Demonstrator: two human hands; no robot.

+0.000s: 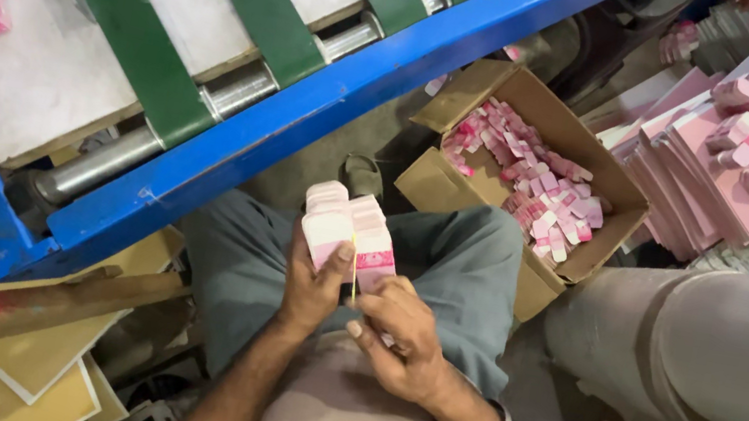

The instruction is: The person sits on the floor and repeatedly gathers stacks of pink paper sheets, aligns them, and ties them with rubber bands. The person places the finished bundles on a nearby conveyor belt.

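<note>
Pink-and-white stack of folded paper cartons (pixel 349 229) stands upright above the person's lap, its long axis running away from the body. Left hand (pixel 314 284) is clamped round its left side from below; right hand (pixel 402 332) sits just near and right of it, fingers pinched on a thin yellow rubber band (pixel 353 276) stretched over the stack. An open brown cardboard box (pixel 527 267) of similar bundles lies far right.

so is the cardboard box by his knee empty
No, the box is open and holds a heap of small pink bundles, while both hands, left and right, hold another pink stack.
</note>
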